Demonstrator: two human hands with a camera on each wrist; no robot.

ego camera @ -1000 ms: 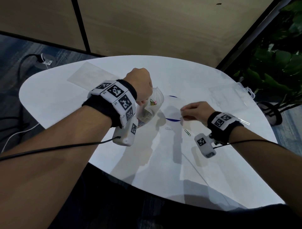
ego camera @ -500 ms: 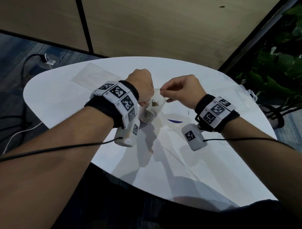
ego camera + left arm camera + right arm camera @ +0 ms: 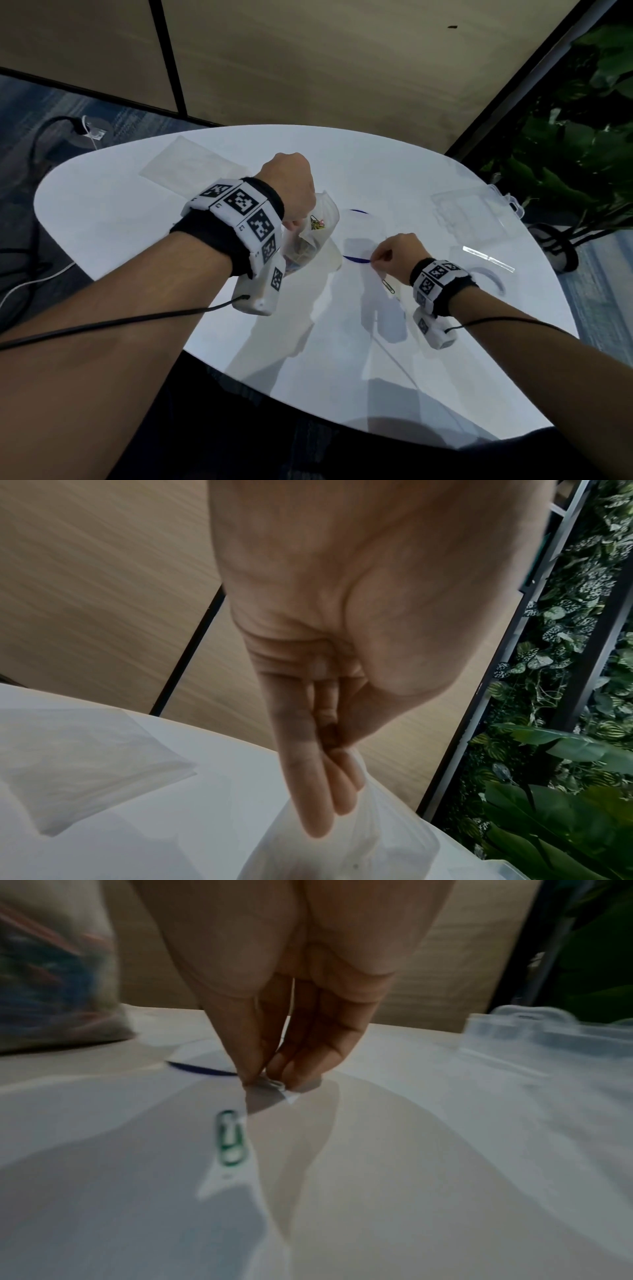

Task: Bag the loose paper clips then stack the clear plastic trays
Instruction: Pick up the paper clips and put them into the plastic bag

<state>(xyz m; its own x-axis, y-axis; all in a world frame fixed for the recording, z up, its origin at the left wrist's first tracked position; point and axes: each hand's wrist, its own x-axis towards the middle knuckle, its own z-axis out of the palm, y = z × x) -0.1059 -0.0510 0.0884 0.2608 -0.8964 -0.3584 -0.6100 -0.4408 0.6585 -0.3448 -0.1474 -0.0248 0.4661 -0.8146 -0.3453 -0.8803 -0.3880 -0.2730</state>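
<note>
The left hand (image 3: pixel 291 185) is holding the clear plastic bag (image 3: pixel 317 226) up by its rim above the white table (image 3: pixel 102 212), fingers (image 3: pixel 308 785) closed on the film so the mouth is gaping toward the right; coloured paper clips (image 3: pixel 317 223) are showing inside, a tangle near the mouth with more sunk lower down. The right hand (image 3: pixel 394 255) is reaching down to the tabletop, thumb and fingertips (image 3: pixel 253 1066) pinching a pale clip (image 3: pixel 274 1083) that is lying flat and almost vanishing against the white surface. A green clip (image 3: pixel 230 1138) is lying loose just beside that hand, on its near side. Risk, as judged: the pale clip is thin and flush with a smooth top, so the pinch may be skating over it, or flicking it toward the table edge. A second risk is the bag, which is hanging slack from one side; if the mouth is sagging shut while the clip is travelling over, the clip could be striking the film and dropping outside. Tipping the bag would be spilling what is already in it. A clear plastic tray (image 3: pixel 476 212) is sitting at the far right of the table near the edge, a clear lid-like strip (image 3: pixel 488 258) in front of it; another clear flat piece (image 3: pixel 191 168) is lying at the far left, well apart. Stacking is not yet begun.
</note>
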